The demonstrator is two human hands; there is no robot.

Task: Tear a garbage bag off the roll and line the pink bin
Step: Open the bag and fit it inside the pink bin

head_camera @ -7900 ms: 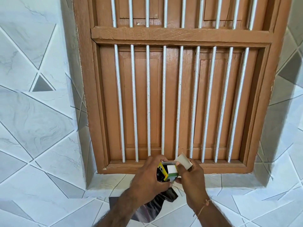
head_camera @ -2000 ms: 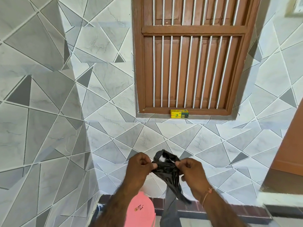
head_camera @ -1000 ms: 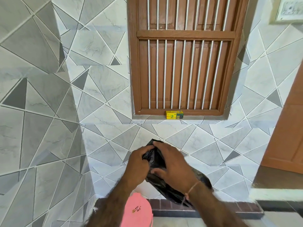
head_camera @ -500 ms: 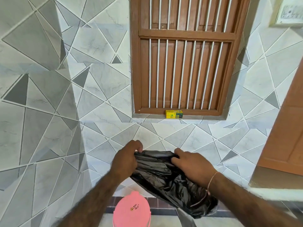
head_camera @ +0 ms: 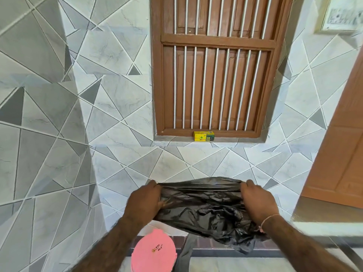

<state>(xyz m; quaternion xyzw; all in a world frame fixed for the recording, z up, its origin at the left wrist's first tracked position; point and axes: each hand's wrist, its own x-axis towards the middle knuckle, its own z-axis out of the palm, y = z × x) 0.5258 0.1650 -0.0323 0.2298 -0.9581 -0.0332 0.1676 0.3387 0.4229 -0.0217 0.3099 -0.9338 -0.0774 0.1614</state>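
Observation:
A crumpled black garbage bag is stretched wide between my hands at chest height. My left hand grips its left edge and my right hand grips its right edge, each with fingers curled over the top rim. The rest of the bag sags below and toward my right forearm. The pink bin stands on the floor under my left forearm, its pink top with a small sticker facing me. The yellow and green box of bags lies on the window sill.
A tiled wall stands straight ahead, with a brown barred wooden window above the sill. A tiled corner juts out on the left. An orange-brown door is at the right. A dark brick ledge runs along the wall's foot.
My hands have pulled further apart, spreading the bag's top edge much wider. The bag was bunched between them a second ago.

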